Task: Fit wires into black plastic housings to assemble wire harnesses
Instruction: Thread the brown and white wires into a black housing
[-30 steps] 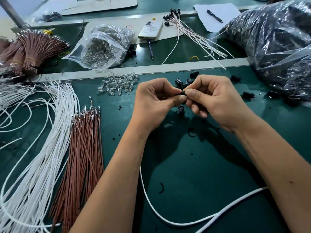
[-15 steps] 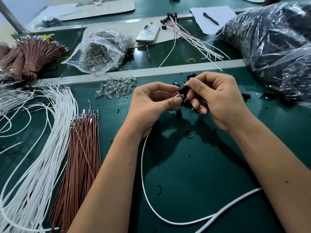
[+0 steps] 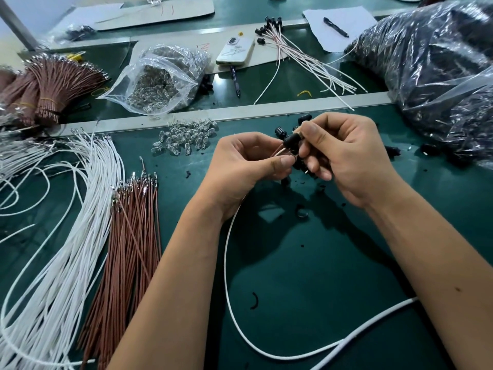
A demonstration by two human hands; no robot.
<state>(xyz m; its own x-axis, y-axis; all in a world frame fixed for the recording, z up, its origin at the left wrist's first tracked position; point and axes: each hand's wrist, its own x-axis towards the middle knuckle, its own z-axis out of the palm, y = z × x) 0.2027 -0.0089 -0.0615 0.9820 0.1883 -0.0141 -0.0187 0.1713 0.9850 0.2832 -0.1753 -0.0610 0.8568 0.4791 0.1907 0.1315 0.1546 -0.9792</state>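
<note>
- Hands meet above the green mat [image 3: 306, 276]: right hand [image 3: 349, 158] pinches a black housing [image 3: 291, 141]; left hand [image 3: 248, 161] pinches a brown wire and a white wire [image 3: 277, 153] entering it.
- Step, likely: seating terminals.
- Next: push the wires straight in until seated.

Assembly workshop bench with a green mat [image 3: 306, 289]. Left of the mat's middle lie bulk white wires [image 3: 66, 236] and brown wires [image 3: 128, 236]. Behind it sit bagged clear parts [image 3: 160, 78] and a sack of black housings [image 3: 426, 76].
</note>
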